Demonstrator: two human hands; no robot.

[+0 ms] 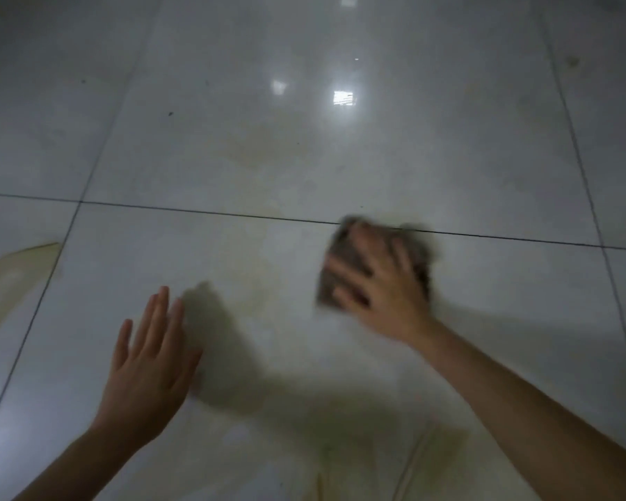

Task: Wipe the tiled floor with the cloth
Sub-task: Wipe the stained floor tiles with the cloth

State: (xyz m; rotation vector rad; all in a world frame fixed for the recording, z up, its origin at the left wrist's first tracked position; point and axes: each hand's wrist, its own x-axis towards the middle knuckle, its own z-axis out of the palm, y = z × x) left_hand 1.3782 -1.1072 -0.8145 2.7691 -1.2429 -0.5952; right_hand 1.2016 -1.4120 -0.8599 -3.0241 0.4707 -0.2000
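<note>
L hand [147,367] flat | R hand [384,287] presses cloth [343,244] | glossy tiled floor [232,103], stained

Glossy white tiled floor [376,157] crossed by dark grout lines [196,210].
A blurred grey-brown cloth [340,253] lies right of centre, across a grout line; a beige strip [19,269] lies at the left edge.

Glossy pale tiled floor [376,157], dark grout lines [196,210], bright light reflections [343,98]

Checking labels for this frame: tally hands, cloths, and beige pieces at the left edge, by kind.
Hands: 2 (left hand, right hand)
Cloths: 1 (cloth, under the right hand)
Beige pieces: 1 (beige piece, left edge)
Total: 4
</note>
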